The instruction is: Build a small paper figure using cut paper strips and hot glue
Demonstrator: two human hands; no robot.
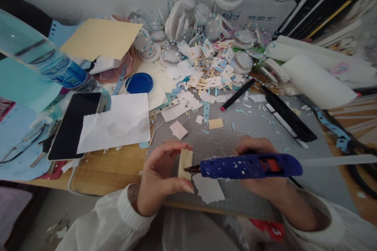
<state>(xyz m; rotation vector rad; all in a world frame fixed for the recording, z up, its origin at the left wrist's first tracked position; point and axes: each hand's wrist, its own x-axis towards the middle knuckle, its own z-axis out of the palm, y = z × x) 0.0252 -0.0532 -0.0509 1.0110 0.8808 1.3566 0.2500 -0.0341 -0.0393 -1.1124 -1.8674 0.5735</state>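
Note:
Between the thumb and fingers of my left hand [160, 174] is a small pale yellow piece of paper [183, 160], held upright by its ends. My right hand [260, 184] is wrapped round a blue hot glue gun [232, 166], partly hidden behind its body. The gun's dark nozzle tip meets the face of the yellow paper, and a long translucent glue stick [338, 159] sticks out of its back. Below the nozzle, a torn white scrap of paper [209, 188] lies on the grey cutting mat [318, 180]. A pinkish square [178, 130] and a yellow rectangle [216, 123] lie just beyond.
A heap of small paper cutouts [215, 70] lies at the back, near white round ornaments [176, 23]. To the left are a water bottle [67, 72], a phone [73, 125] and a blue lid [139, 82]. Black-handled scissors [361, 176], a pen [238, 94] and paper rolls [318, 80] lie right.

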